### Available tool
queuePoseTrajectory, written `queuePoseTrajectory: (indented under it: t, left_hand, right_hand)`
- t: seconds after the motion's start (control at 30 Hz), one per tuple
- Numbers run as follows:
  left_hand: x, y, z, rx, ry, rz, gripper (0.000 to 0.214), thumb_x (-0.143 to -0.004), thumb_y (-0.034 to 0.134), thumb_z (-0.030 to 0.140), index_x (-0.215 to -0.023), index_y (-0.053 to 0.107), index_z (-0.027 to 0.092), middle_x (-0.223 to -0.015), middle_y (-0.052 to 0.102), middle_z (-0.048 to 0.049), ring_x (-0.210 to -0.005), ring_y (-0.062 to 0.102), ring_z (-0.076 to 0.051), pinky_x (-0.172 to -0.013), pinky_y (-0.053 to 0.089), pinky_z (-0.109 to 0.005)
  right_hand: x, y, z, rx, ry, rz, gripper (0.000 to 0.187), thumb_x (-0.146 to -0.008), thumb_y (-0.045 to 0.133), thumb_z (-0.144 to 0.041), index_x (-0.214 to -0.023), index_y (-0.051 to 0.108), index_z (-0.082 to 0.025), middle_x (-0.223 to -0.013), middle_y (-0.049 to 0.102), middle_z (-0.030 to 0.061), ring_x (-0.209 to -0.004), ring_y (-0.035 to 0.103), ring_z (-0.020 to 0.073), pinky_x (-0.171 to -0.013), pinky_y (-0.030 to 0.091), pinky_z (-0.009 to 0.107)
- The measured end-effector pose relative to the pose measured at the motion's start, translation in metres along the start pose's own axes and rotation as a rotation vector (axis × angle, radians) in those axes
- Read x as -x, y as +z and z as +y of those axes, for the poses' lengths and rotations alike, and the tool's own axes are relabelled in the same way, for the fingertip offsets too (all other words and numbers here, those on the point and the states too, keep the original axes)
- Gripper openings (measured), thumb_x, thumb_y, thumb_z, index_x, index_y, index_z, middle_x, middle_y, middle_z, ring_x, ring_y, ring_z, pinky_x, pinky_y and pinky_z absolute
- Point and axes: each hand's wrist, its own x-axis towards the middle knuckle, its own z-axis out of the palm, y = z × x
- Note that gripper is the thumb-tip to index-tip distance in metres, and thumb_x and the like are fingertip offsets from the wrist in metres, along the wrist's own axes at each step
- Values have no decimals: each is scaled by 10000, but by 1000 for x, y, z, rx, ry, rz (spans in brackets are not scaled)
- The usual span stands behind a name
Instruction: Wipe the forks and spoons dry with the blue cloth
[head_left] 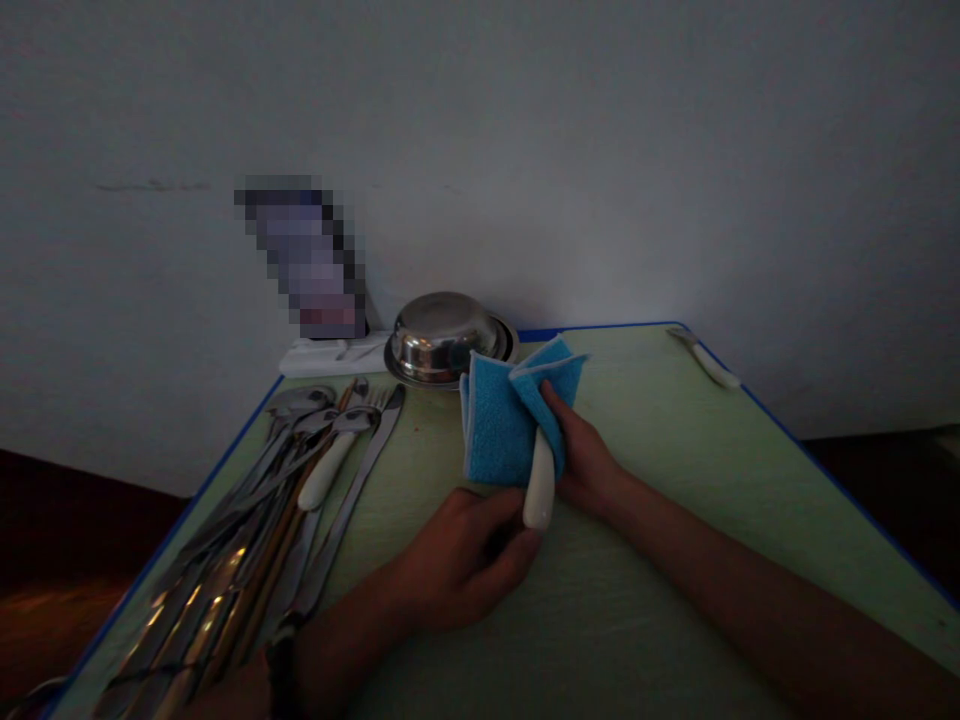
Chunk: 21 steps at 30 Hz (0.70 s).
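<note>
1. At mid-worktop, my left fingers are closed round the butt of a white handle
2. My right fingers are closed on a blue cloth, pinching it round the handle's far end, which is hidden
3. This looks like wiping; drawing the piece through the cloth would call for a firm pinch and a steady pull
4. Cutlery lies to the left, a bowl behind

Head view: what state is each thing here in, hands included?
Utensil: white handle showing, other end hidden.
Cloth: folded, wrapped round the utensil's hidden end.
Left hand: pinching the handle's end.
Right hand: shut on the cloth.
Bowl: upside down.
Cutlery: lying heaped on the table, left side.
Far utensil: lying alone, untouched.
</note>
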Motion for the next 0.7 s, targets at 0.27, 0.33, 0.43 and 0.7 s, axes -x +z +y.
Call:
queuePoseTrajectory:
  t: [0.27, 0.33, 0.43, 0.7]
  left_hand:
    - [-1, 0, 0, 13, -1, -1, 182, -868, 355, 264, -718, 417, 179, -581, 383, 44, -508, 405, -98, -507, 305, -237]
    - [-1, 1, 0, 12, 3, 3, 180, -867, 356, 261, -716, 412, 181, -583, 380, 45, -511, 403, -97, -510, 305, -236]
    - [0, 2, -1, 1, 4, 7, 175, -864, 364, 260, -715, 410, 182, -592, 388, 43, -520, 407, -97, -520, 311, -237]
    - [-1, 2, -2, -2, 14, 15, 179, -857, 369, 259, -707, 424, 179, -577, 388, 45, -513, 410, -97, -507, 304, -233]
  right_hand:
    - [1, 1, 0, 9, 0, 19, 480, -798, 499, -495, -1149, 550, -172, -950, 695, 86, -1021, 593, 222, -966, 386, 437]
    - [1, 2, 0, 7, 11, 4, 480, -805, 488, -496, -1153, 548, -171, -972, 690, 87, -1026, 591, 218, -969, 383, 434]
    - [1, 1, 0, 11, 9, -4, 489, -799, 501, -493, -1156, 546, -163, -981, 688, 90, -1029, 591, 216, -972, 381, 427]
    - [2, 2, -1, 30, 19, 2, 503, -797, 502, -493, -1162, 544, -149, -950, 697, 93, -1029, 592, 215, -979, 378, 411]
